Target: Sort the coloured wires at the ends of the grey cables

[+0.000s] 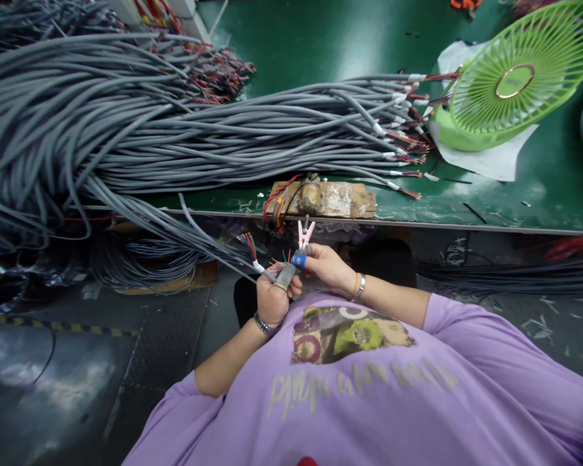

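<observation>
Gray cables [194, 233] ran into the left grip [273, 299]

They sloped down from the upper left of that grip, past the front edge of the counter [490, 202], and their near ends reached the curled fingers, which were closed around them. Just beyond the left grip, one end stuck up with a white sleeve [258, 266] and fanned colored wires [249, 244]. A gray band [285, 276] lay on top of this grip, and thin bare-looking strands rose behind it.

To its right and close by, the right grip [331, 267] had its thumb, wearing a blue wrap [298, 260], bent in toward the strands; whether it grasped one could not be told. A pink V-shaped piece [305, 234] stood just past the right fingertips. Farther ahead of both grips, a scuffed wooden board [344, 199] sat at the counter's edge, a broad cable bundle [233, 139] lay behind it, and a green fan [515, 81] stood well off to the right.
</observation>
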`<state>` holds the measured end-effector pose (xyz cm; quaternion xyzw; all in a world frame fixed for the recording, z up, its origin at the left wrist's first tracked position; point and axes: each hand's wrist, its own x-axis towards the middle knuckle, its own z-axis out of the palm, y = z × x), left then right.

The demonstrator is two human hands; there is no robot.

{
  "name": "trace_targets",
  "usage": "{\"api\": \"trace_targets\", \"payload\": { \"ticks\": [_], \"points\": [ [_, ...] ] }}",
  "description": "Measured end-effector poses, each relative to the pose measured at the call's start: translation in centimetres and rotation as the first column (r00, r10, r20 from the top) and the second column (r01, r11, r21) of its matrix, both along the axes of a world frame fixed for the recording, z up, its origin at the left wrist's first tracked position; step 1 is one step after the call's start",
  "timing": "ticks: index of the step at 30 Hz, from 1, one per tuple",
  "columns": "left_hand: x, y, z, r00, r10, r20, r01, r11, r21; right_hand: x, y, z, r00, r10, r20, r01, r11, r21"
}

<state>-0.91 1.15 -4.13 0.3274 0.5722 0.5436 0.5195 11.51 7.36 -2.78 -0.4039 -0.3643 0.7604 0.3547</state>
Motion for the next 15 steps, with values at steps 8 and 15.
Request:
{"api": "trace_targets", "payload": {
  "ticks": [8,15],
  "points": [
    [-0.5,0.1,1.1,0.984,0.037,0.172,-0.04,0.999,0.016,1.5,0.6,-0.9,0.977,0.003,-0.214,-0.03,0.991,-0.127],
    [-0.6,0.1,2.5,0.956,-0.158,0.249,0.142,0.987,0.078,2.6,2.7,-0.7,0.97,-0.042,-0.24,-0.018,0.97,-0.243]
  ]
}}
